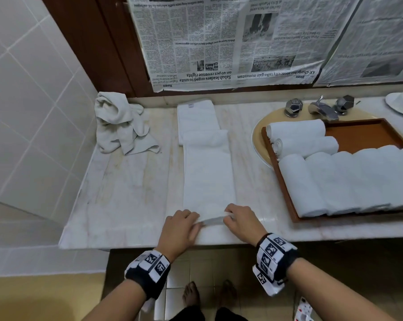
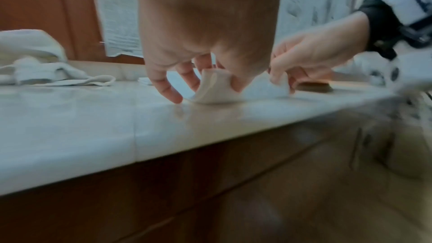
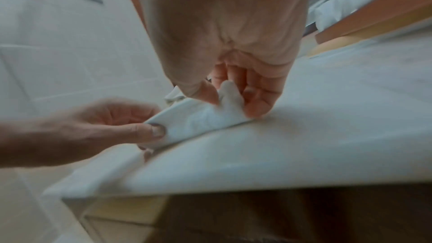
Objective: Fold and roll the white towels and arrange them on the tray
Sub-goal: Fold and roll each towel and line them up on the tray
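Both grips close on the near end of the folded towel [image 1: 208, 172]: the left hand [image 1: 180, 228] pinches its left corner between thumb and fingers, and the right hand [image 1: 241, 222] pinches the right corner likewise, fingers curled, the hem lifted slightly off the desk [image 1: 126, 193]. Holding both corners at once probably keeps the first turn square to the strip, so that the roll starts even across its width.

The towel lies as a long narrow strip running away from the person toward the wall, its near end at the desk's front edge. A second folded towel [image 1: 197, 117] lies beyond it and appears to be partly overlapped by its far end. A crumpled towel [image 1: 120, 123] sits in the back left corner, well apart from the strip and not yet folded.

To the right, the wooden tray [image 1: 367, 133] rests over the sink [image 1: 259, 133], in front of the tap [image 1: 321, 110]. It holds two small rolled towels [image 1: 300, 135] at its left end and a row of larger rolls [image 1: 346, 181] along its near side; bare wood remains at the back right, likely room for more.

Judged stage: folding done, rolling about to begin. Sheets of newspaper [image 1: 219, 42] cover the wall behind.
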Demonstrator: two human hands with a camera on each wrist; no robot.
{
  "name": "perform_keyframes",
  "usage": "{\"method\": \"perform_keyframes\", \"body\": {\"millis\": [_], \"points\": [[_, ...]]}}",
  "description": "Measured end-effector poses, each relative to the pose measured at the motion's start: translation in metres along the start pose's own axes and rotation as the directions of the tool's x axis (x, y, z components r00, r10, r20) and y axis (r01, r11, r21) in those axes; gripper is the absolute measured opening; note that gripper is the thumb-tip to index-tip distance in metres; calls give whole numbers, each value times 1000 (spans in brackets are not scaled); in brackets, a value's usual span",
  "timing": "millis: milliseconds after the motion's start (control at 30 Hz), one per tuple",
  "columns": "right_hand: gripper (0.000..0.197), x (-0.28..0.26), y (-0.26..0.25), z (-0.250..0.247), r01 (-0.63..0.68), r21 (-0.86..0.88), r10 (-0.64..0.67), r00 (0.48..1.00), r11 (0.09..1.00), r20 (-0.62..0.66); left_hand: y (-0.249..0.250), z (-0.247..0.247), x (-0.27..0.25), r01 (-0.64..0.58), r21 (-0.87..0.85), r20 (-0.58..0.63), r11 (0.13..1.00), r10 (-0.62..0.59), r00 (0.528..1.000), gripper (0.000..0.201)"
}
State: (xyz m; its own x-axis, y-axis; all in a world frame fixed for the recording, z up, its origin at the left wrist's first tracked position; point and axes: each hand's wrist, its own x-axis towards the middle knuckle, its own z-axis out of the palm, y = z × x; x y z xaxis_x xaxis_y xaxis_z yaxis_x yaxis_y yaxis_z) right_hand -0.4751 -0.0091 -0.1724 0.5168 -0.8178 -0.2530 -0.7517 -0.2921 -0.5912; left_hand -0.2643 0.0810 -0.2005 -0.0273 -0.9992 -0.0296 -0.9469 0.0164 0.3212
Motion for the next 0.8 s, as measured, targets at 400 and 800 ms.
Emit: {"method": "perform_keyframes", "body": {"millis": [400, 800], "points": [[24, 1, 2, 16, 105, -456, -210, 959, 884, -188, -9, -7, 19, 187, -390, -56, 902, -226, 973, 21], [10, 8, -5, 19, 161, -408, -229, 966, 899, -122, 7, -7, 13, 47, 67, -41, 997, -44, 998, 32]]}}
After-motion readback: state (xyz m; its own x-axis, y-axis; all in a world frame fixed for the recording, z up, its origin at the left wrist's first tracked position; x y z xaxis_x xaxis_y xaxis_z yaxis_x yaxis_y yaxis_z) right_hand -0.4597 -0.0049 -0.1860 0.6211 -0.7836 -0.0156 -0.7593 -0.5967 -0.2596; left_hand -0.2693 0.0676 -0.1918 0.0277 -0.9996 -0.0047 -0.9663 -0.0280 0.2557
